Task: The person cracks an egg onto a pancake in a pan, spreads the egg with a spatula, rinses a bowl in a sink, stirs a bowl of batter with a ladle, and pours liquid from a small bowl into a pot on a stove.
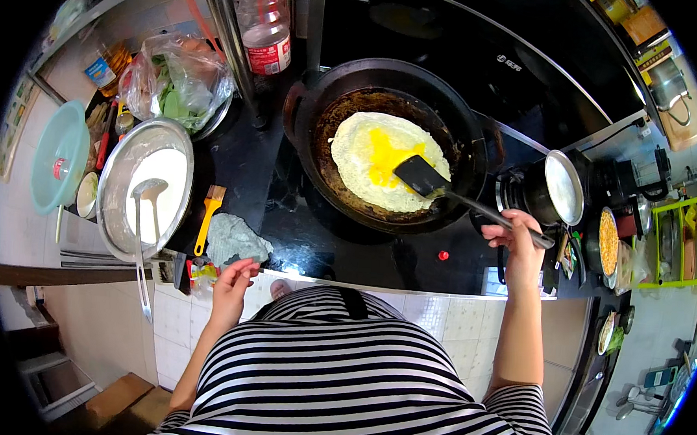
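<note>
My right hand (518,241) is closed around the handle of a black spatula (423,175), whose blade rests on yellow egg (387,154) atop a pale round pancake (350,182). The pancake lies in a dark two-handled pan (385,77) on the cooktop. My left hand (236,282) is at the counter's front edge, beside a crumpled grey cloth (235,241); its fingertips are near the cloth, and whether they touch it is unclear. Left of the cloth lies a yellow-handled pastry brush (209,219). A metal basin (106,187) of white batter (160,178) holds a ladle (140,248).
Bagged vegetables (178,90) and a plastic bottle (266,36) stand at the back left. A small red cap (443,255) lies before the pan. To the right are a lidded pot (563,187) and a bowl of yellow kernels (608,243). A teal basin (59,155) is far left.
</note>
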Demonstrator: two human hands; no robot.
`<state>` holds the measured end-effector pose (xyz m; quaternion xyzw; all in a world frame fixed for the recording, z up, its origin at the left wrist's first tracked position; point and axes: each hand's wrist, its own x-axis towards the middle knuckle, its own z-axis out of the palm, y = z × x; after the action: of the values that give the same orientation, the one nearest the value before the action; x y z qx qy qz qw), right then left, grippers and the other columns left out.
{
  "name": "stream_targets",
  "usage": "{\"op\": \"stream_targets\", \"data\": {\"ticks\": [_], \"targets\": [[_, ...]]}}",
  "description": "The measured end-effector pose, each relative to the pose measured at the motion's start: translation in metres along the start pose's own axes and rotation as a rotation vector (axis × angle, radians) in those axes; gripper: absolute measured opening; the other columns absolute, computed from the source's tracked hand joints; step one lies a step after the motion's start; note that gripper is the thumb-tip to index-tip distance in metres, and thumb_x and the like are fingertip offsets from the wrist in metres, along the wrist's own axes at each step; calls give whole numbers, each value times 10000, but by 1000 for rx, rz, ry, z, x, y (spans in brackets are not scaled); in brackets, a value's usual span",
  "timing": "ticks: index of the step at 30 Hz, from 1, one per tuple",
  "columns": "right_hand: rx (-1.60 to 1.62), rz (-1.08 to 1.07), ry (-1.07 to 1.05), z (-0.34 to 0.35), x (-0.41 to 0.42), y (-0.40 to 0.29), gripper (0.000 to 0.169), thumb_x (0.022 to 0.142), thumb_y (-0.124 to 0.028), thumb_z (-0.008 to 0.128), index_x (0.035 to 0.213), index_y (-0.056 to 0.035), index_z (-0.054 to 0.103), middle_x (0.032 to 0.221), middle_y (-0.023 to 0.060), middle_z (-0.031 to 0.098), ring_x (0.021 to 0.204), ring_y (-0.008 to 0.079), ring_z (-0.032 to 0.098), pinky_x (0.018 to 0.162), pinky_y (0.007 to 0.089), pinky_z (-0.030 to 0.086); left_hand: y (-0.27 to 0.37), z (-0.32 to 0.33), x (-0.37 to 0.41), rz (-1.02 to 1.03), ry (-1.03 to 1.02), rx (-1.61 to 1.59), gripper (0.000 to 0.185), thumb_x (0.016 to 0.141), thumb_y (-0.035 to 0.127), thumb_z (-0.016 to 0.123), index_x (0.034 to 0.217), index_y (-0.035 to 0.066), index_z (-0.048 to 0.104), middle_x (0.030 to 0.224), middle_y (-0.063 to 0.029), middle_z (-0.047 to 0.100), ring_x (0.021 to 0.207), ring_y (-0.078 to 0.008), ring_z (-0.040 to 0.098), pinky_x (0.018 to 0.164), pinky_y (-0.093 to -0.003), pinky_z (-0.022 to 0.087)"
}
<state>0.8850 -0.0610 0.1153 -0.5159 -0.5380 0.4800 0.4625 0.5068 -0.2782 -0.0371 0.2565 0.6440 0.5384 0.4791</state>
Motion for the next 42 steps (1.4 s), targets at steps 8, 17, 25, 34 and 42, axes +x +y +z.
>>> {"op": "stream_targets", "data": {"ticks": [8,17,25,34,42], "targets": [[37,-1,-43,3,6,6,235,891,-172,425,974,29,514,757,181,638,659,198,618,582,256,463,-1,2,-4,-17,20,0,272,886,175,498,1121,42,525,1049,-45,594,937,-111,533,781,-234,400],[50,-28,-21,15,21,-1,231,884,-172,429,956,25,526,712,165,636,614,180,614,562,246,460,1,5,-5,-11,36,-4,277,885,169,500,1129,42,524,1042,-44,598,934,-107,533,780,-229,397],[67,-17,-60,17,36,8,244,891,-207,436,975,7,520,747,166,640,634,182,616,570,246,458,-6,7,-7,0,16,-14,276,886,179,501,1126,45,527,1039,-44,602,927,-104,533,772,-230,402],[116,-9,-61,20,56,16,240,886,-203,424,981,-1,512,751,179,638,648,200,619,575,257,463,0,7,-9,-20,51,2,280,886,184,502,1127,42,524,1040,-48,600,920,-111,535,776,-236,409],[144,-26,-105,28,67,15,222,885,-171,426,973,13,514,765,167,643,626,178,612,556,240,457,0,10,-5,-13,34,2,274,886,179,501,1122,41,524,1041,-43,597,928,-111,534,780,-233,401]]}}
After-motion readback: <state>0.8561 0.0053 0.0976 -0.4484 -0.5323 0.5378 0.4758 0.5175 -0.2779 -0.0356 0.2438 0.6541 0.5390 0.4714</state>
